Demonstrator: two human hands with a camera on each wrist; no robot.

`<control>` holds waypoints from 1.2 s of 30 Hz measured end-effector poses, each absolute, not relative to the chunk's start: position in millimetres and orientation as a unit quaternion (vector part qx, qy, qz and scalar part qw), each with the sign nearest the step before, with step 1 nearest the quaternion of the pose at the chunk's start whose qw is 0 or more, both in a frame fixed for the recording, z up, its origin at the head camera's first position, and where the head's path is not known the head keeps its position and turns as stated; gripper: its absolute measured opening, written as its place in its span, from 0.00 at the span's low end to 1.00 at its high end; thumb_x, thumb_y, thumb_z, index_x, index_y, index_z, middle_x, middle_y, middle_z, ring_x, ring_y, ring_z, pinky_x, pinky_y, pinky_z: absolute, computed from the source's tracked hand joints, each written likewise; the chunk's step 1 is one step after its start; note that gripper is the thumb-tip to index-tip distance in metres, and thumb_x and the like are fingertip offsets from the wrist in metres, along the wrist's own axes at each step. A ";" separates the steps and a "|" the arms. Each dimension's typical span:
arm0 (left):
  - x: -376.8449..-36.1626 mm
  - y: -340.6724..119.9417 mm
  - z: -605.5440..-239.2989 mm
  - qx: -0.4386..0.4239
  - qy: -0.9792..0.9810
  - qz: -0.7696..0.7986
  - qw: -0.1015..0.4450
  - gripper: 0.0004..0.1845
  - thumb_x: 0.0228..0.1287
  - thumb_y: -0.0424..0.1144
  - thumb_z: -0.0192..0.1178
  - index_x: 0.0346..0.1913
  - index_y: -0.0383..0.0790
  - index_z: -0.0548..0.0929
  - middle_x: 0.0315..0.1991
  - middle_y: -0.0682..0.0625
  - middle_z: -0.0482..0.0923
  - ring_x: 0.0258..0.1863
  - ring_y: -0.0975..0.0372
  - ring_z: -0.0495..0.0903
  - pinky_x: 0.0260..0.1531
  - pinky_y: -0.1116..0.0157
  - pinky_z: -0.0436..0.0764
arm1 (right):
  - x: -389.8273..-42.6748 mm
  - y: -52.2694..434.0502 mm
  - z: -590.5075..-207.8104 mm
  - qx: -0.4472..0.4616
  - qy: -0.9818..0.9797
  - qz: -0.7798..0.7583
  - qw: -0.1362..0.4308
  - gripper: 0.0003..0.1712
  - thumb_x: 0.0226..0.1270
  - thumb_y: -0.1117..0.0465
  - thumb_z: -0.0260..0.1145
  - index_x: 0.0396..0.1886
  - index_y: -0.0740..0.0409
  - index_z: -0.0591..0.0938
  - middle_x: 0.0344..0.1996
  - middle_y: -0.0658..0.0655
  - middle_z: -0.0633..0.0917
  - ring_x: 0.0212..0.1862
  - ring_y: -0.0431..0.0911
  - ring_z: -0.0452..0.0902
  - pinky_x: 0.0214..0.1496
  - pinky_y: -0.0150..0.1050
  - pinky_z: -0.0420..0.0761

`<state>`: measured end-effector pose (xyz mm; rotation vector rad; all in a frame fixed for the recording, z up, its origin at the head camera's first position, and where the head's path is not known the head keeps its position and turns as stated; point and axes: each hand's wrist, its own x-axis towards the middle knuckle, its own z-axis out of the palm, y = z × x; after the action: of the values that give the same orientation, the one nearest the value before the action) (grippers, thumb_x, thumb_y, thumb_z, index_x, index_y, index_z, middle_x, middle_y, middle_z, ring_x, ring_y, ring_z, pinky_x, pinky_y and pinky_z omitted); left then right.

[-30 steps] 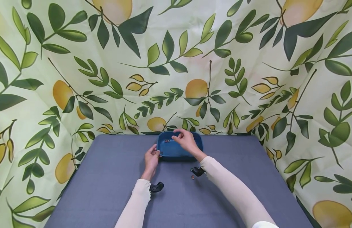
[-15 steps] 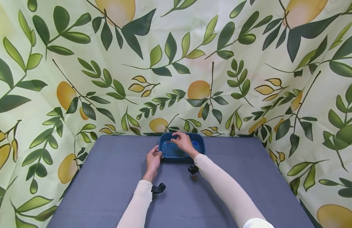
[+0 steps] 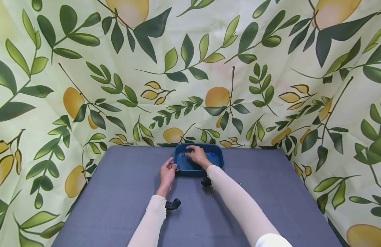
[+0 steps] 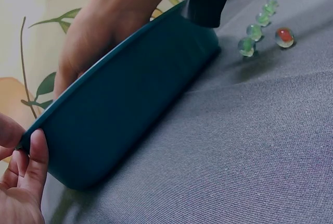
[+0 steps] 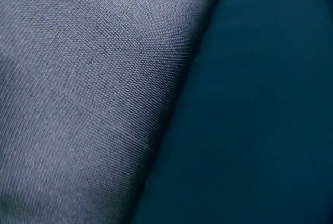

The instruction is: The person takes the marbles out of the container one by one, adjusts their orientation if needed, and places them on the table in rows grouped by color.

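Lying long axis left-right, the tray point(image 3: 216, 164) has left-hand fingers point(image 4: 32, 157) pinching its corner; right hand point(image 3: 195, 156) fingers' state unclear

Head view looks down; both wrist views closely share the tray point(image 3: 216, 164)

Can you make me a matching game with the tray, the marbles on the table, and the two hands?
Things:
1. Tray
2. Red marble
3. Left hand
4. Right hand

Places or states:
A. Reaching inside the tray
B. Lying on the grey cloth beside green marbles
C. Pinching the tray's corner
D. Dark blue, at the table's far edge

Pairs: 1-D, 2-B, 3-C, 4-A
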<state>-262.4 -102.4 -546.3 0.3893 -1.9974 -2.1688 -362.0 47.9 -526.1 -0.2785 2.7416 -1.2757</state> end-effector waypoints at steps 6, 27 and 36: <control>-263.5 -102.2 -548.2 0.131 -0.673 -0.723 0.085 0.24 0.68 0.26 0.53 0.67 0.32 0.72 0.54 0.36 0.69 0.37 0.61 0.75 0.40 0.61 0.85 | -362.5 45.6 -530.1 -0.083 0.912 -0.398 0.060 0.21 0.65 0.56 0.68 0.58 0.52 0.82 0.15 0.48 0.73 0.19 0.41 0.67 0.24 0.32 0.66; -264.0 -102.2 -548.9 0.130 -0.664 -0.730 0.091 0.24 0.67 0.25 0.53 0.67 0.31 0.72 0.52 0.38 0.69 0.41 0.57 0.77 0.34 0.70 0.83 | -365.7 35.1 -536.4 -0.061 0.927 -0.365 0.071 0.19 0.64 0.58 0.69 0.56 0.51 0.84 0.52 0.61 0.85 0.52 0.54 0.81 0.57 0.49 0.80; -263.5 -101.7 -547.5 0.129 -0.666 -0.729 0.087 0.25 0.68 0.26 0.53 0.67 0.33 0.72 0.54 0.37 0.68 0.39 0.62 0.75 0.34 0.72 0.82 | -365.1 34.5 -542.3 -0.063 0.948 -0.307 0.050 0.11 0.64 0.55 0.69 0.46 0.49 0.87 0.50 0.57 0.86 0.48 0.52 0.80 0.55 0.49 0.80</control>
<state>-263.5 -101.7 -547.5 0.3845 -1.9850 -2.1723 -365.1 34.5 -542.3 -0.1909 2.8876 -0.9355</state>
